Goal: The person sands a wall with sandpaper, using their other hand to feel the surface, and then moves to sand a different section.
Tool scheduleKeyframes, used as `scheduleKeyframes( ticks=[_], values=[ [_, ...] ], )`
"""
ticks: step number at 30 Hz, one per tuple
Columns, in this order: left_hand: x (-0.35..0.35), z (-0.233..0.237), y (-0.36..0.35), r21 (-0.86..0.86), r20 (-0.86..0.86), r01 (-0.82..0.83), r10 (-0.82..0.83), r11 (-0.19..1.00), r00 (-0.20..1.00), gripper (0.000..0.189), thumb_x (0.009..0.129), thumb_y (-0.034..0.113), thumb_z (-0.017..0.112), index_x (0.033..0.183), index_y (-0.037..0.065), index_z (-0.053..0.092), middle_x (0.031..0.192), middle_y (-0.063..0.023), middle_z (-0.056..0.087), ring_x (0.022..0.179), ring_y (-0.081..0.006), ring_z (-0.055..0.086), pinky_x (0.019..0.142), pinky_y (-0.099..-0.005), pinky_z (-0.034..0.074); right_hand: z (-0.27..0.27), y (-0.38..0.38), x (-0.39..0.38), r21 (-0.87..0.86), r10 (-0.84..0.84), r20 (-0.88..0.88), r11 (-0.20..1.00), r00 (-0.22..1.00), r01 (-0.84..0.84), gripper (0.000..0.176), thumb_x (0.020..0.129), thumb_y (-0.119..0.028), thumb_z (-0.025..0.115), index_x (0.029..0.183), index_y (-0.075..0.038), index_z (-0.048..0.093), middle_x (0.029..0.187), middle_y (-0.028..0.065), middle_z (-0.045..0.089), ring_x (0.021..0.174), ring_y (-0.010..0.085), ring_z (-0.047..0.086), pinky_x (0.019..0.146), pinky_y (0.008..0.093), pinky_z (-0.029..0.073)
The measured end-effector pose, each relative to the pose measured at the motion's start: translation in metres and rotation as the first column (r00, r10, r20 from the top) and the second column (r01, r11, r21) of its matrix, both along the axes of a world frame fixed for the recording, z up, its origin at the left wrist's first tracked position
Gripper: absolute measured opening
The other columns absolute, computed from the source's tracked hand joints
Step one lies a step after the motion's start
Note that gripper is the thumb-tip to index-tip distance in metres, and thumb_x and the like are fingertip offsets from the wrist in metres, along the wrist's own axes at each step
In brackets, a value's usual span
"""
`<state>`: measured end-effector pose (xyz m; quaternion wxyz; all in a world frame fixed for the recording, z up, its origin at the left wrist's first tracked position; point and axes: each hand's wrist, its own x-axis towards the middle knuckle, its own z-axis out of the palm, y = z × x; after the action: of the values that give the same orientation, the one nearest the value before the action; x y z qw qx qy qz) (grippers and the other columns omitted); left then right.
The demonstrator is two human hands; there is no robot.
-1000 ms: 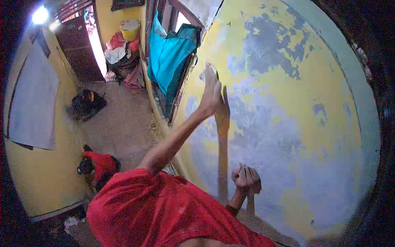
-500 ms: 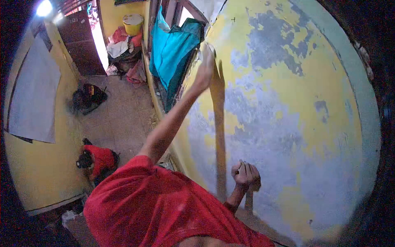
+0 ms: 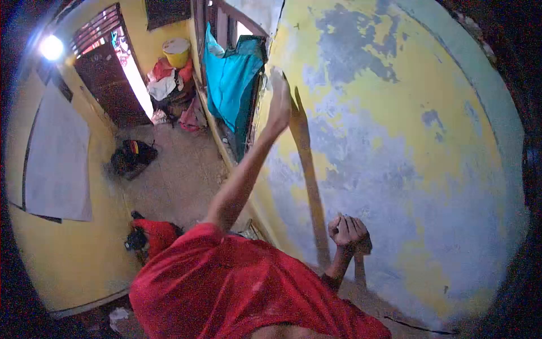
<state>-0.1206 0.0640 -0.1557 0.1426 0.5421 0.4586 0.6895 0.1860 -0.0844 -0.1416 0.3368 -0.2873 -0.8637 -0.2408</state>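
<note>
My left hand [image 3: 278, 104] reaches up along the wall [image 3: 389, 147], close to the edge of the window opening. Its fingers look straight and pressed near the surface, with pale fingertips; nothing can be made out in it. Yellow paint on this wall is patchy, with grey and whitish areas showing. Lower down, my right hand [image 3: 350, 230] is curled into a fist just in front of the wall. Whatever it may hold is hidden by the fingers. Both arms cast dark shadows on the wall.
A turquoise cloth [image 3: 231, 82] hangs at the window. Beyond it, a yellow bucket [image 3: 176, 55] stands on a pile of clothes [image 3: 169, 85] near the door [image 3: 110, 85]. A black bag [image 3: 134, 158] lies on the floor. A red and black item [image 3: 155, 234] sits at lower left.
The camera view has shifted, so the room sits lower and further right. My left hand has moved slightly down the wall and its fingers look straighter. My right hand stays a fist.
</note>
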Motion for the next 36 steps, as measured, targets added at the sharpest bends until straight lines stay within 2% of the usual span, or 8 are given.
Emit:
scheduleKeyframes(
  ticks=[8, 11, 13, 18, 23, 26, 27, 36],
  values=[
    [0.062, 0.017, -0.052, -0.042, -0.131, -0.016, 0.01, 0.999, 0.991, 0.07, 0.104, 0.039, 0.03, 0.152, -0.006, 0.004, 0.16, -0.026, -0.01, 0.149, -0.0351, -0.01, 0.12, -0.041, 0.0, -0.008, 0.0, 0.003, -0.064, 0.012, -0.069, 0.998, 0.998, -0.016, 0.017, 0.084, -0.006, 0.066, 0.068, -0.005, 0.06, 0.061, 0.0077, 0.058, 0.055, 0.0241, 0.058, 0.051, 0.039, 0.046],
    [-0.019, 0.01, 0.017, -0.206, 0.313, 0.227, -0.156, 0.952, 0.937, 0.07, 0.105, 0.047, 0.027, 0.15, -0.006, 0.021, 0.153, -0.0254, 0.031, 0.143, -0.0333, 0.027, 0.117, -0.0378, 0.019, -0.005, -0.002, 0.002, -0.122, -0.048, -0.086, 0.992, 0.995, 0.037, 0.017, 0.082, -0.007, 0.068, 0.067, -0.006, 0.06, 0.058, 0.0069, 0.057, 0.052, 0.0237, 0.058, 0.049, 0.0372, 0.045],
    [0.012, 0.056, -0.005, 0.077, -0.091, -0.189, 0.196, 0.979, 0.976, 0.065, 0.103, 0.028, 0.03, 0.151, -0.009, 0.007, 0.16, -0.0273, 0.002, 0.15, -0.0369, -0.001, 0.121, -0.0402, 0.004, -0.016, -0.004, 0.006, -0.092, -0.055, -0.105, 0.995, 0.993, 0.045, 0.015, 0.081, -0.008, 0.068, 0.068, -0.006, 0.061, 0.059, 0.0069, 0.057, 0.053, 0.024, 0.058, 0.049, 0.0377, 0.046],
    [0.08, 0.033, -0.052, 0.005, -0.261, -0.11, 0.108, 0.994, 0.959, 0.069, 0.102, 0.024, 0.034, 0.151, -0.007, -0.003, 0.16, -0.0254, -0.011, 0.148, -0.0364, -0.014, 0.12, -0.043, -0.005, -0.035, 0.007, 0.02, -0.088, -0.008, -0.041, 0.996, 0.999, 0.004, 0.004, 0.078, -0.009, 0.068, 0.081, -0.006, 0.067, 0.068, 0.0065, 0.06, 0.062, 0.0258, 0.062, 0.056, 0.039, 0.049],
    [-0.033, 0.005, 0.042, -0.071, 0.35, 0.359, -0.314, 0.931, 0.883, 0.072, 0.106, 0.046, 0.024, 0.154, 0.0, -0.006, 0.162, -0.0135, -0.01, 0.149, -0.0243, -0.011, 0.12, -0.0327, -0.001, -0.02, -0.01, 0.015, -0.187, -0.043, -0.045, 0.982, 0.998, 0.034, 0.013, 0.077, -0.006, 0.067, 0.091, -0.006, 0.068, 0.078, 0.0094, 0.065, 0.072, 0.0273, 0.065, 0.068, 0.0409, 0.052],
    [0.023, -0.021, 0.027, -0.039, -0.34, -0.124, 0.103, 0.992, 0.935, 0.059, 0.104, 0.023, 0.03, 0.152, -0.005, 0.012, 0.16, -0.0277, 0.001, 0.149, -0.0403, 0.0, 0.12, -0.0427, 0.005, -0.026, -0.008, 0.016, -0.22, -0.067, -0.051, 0.974, 0.996, 0.054, 0.015, 0.078, -0.006, 0.066, 0.093, -0.005, 0.068, 0.083, 0.0112, 0.067, 0.076, 0.0286, 0.067, 0.073, 0.0432, 0.053],
    [0.059, 0.02, -0.017, 0.063, 0.032, -0.038, 0.036, 0.997, 0.999, 0.066, 0.102, 0.025, 0.033, 0.153, -0.005, 0.003, 0.16, -0.0272, -0.01, 0.148, -0.0402, -0.01, 0.12, -0.0454, -0.001, -0.034, -0.005, 0.019, -0.253, -0.079, -0.043, 0.965, 0.996, 0.065, 0.014, 0.079, -0.007, 0.066, 0.093, -0.006, 0.068, 0.084, 0.0117, 0.068, 0.077, 0.0291, 0.067, 0.075, 0.0442, 0.053],
    [-0.003, 0.052, -0.009, -0.021, 0.247, 0.279, -0.266, 0.96, 0.932, 0.064, 0.106, 0.038, 0.021, 0.153, -0.003, 0.006, 0.161, -0.0227, 0.004, 0.149, -0.0317, 0.011, 0.12, -0.0355, 0.014, -0.007, 0.001, 0.006, -0.064, 0.025, -0.055, 0.998, 0.998, -0.029, 0.013, 0.082, -0.005, 0.06, 0.072, 0.0, 0.065, 0.066, 0.0109, 0.065, 0.056, 0.0238, 0.063, 0.05, 0.0345, 0.049]
  ],
)
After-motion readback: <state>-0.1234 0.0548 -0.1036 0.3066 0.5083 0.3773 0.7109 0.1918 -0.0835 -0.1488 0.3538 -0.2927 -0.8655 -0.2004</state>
